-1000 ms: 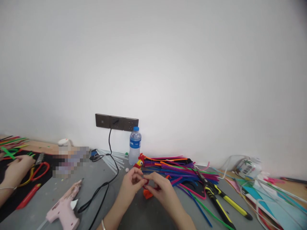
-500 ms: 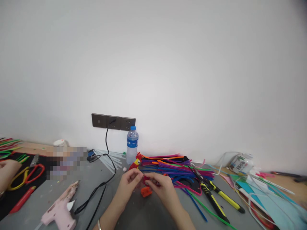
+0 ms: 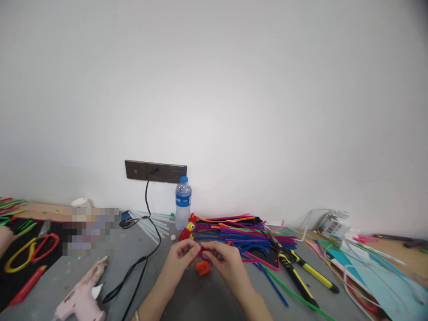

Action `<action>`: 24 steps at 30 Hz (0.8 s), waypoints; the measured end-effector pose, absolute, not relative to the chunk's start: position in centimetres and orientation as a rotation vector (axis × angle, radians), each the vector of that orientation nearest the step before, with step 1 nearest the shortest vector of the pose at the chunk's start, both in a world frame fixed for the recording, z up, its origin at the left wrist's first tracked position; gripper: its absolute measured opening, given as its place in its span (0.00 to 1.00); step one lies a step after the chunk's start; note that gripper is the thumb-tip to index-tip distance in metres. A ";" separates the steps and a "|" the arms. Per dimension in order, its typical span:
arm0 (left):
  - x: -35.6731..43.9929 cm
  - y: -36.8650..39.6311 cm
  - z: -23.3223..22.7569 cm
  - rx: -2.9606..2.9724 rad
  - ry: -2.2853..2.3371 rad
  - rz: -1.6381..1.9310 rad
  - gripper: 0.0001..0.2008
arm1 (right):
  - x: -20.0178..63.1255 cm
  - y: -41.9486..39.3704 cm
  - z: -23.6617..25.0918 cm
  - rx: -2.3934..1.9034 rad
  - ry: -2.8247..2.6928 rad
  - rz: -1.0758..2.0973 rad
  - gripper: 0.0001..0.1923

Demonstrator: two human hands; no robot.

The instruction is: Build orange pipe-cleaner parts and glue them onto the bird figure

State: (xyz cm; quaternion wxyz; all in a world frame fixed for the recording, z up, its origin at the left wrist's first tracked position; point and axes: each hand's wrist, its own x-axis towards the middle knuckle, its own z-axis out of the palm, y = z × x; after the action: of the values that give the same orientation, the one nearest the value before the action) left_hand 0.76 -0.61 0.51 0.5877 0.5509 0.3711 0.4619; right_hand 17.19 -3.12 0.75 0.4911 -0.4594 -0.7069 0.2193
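Between my hands is a small dark-red loop of pipe cleaner [image 3: 202, 253], partly covered by fingers. My right hand [image 3: 228, 262] pinches it from the right with thumb and bent fingers. From the other side, the thumb and forefinger of my left hand [image 3: 179, 262] close on its left edge. A crumpled orange piece [image 3: 203, 268] lies on the table just below the fingertips. Behind my left hand stands a red and yellow rooster figure [image 3: 187, 229] with a googly eye; its lower part is hidden.
Pipe cleaners [image 3: 244, 232] are heaped behind my right hand, with yellow-black pliers [image 3: 297, 272] beside them. A pink glue gun [image 3: 82, 296] and black cord [image 3: 133, 272] lie left. A water bottle [image 3: 183, 205] stands by the wall. Another person's hand [image 3: 5, 238] shows far left near scissors [image 3: 31, 254].
The view has shifted slightly. My fingers have moved a little around the red loop, which now shows more as a ring. The other person's hand has drawn toward the left edge.
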 end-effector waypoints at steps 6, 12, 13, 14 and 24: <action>0.6 -0.5 0.1 1.280 0.879 1.048 0.21 | 17.2 -3.0 0.8 -1.117 -1.751 0.522 0.11; 0.8 -0.6 -0.2 1.445 0.982 1.009 0.19 | 18.2 -2.6 0.8 -1.160 -1.704 0.580 0.12; 0.9 -0.8 -0.3 1.554 1.020 1.008 0.16 | 18.6 -2.5 0.8 -1.173 -1.670 0.626 0.13; 1.1 -1.1 -0.5 1.683 1.069 1.007 0.13 | 18.9 -2.3 0.8 -1.183 -1.629 0.674 0.14; 1.8 -2.0 -1.3 2.214 1.271 0.833 0.04 | 19.5 -1.4 -0.3 -1.136 -1.360 0.863 0.24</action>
State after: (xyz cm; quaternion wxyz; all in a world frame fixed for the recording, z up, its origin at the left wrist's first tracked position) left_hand 1.82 -2.01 -1.28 0.2258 0.8031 0.4611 0.3023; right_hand 19.49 -1.37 -0.28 0.5524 -0.4805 -0.5751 0.3650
